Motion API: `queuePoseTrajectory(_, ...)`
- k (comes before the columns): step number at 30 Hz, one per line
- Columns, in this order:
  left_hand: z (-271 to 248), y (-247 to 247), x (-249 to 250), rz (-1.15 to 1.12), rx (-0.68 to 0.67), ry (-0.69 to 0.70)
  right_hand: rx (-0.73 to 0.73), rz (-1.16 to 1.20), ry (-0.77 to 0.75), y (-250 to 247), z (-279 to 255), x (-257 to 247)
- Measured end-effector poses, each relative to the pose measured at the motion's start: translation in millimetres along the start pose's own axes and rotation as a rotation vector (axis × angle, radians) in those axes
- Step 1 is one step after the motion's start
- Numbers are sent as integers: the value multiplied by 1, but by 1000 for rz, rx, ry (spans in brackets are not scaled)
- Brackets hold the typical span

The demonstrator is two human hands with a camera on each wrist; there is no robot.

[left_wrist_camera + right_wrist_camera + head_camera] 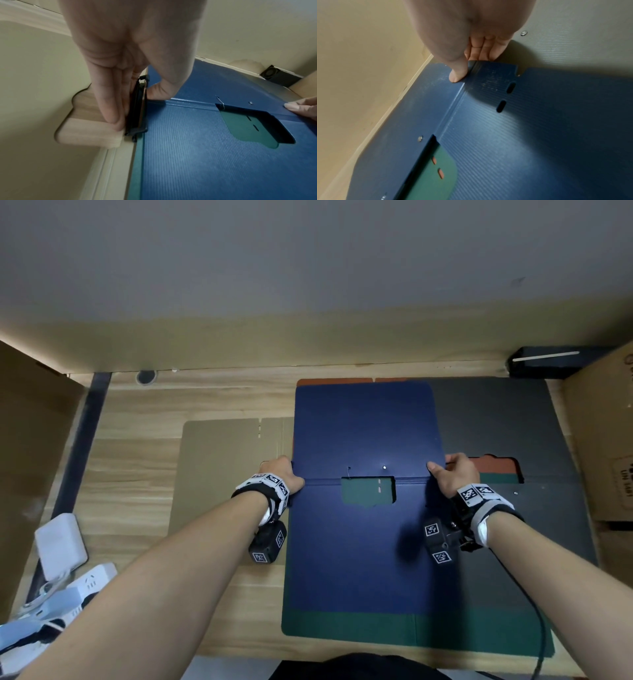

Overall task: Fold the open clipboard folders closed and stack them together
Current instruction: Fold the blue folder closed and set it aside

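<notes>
Thumbs are pressing down on the spine crease of the blue clipboard folder [363, 542], one at each end, and that is where everything is being steered from. The left hand [281, 472] is pinching the folder's left edge at the fold, fingers running down the outside against the edge while the thumb sits on top; the right hand [454, 475] is gripping the opposite end the same way, fingers tucked under the edge. Holding both ends of the crease probably lets the person keep the hinge line straight as the halves are brought together.

The blue folder is lying spread flat on top of a green folder [342, 628], which is showing along the near edge and through the cut-out window at the spine. A black folder [507, 422] is lying open beneath to the right, a red-brown one [496, 465] is peeking out in its window, and a tan folder [222, 460] is resting open to the left on the wooden desk [137, 474]. Nothing looks folded shut or stacked closed yet.
</notes>
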State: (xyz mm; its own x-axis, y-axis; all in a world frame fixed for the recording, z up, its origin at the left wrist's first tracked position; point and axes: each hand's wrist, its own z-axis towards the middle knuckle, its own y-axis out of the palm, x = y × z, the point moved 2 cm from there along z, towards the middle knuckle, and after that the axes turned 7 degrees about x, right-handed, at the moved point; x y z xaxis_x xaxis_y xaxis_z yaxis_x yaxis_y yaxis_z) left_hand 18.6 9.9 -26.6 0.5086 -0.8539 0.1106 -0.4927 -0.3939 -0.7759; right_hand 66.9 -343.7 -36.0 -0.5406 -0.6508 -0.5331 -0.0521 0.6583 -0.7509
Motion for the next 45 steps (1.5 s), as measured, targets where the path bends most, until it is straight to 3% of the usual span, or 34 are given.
queuePoseTrajectory(7, 2, 8, 0, 5, 33, -24, 28, -45, 101, -34, 10, 31)
queuePoseTrajectory(15, -9, 4, -6, -20, 50, -35, -4, -13, 96, -45, 4, 34)
queuePoseTrajectory(19, -23, -4, 2, 4, 289, 78, 5, 13, 79, -49, -4, 30)
queuePoseTrajectory(21, -26, -1, 12, -60, 295, 178, 21, 28, 69, -50, -8, 31)
queuePoseTrajectory(23, -25, 11, 23, -129, 148, 193, 34, 43, 66, -50, -12, 33)
queuePoseTrajectory(25, -27, 22, 32, -218, 78, 136, 27, 81, 64, -48, -15, 37)
queuePoseTrajectory(30, -25, 32, 39, -495, 86, -27, -30, 167, 65, -45, -22, 40)
queuePoseTrajectory(35, -13, 40, 21, -701, 51, -48, -59, 262, 93, -44, -26, 39)
queuePoseTrajectory(40, -34, 18, -5, -818, 135, -80, -105, 407, 171, -42, -30, 23)
queuePoseTrajectory(45, -58, -17, -33, -928, 294, -25, -111, 323, 61, -45, -45, -2)
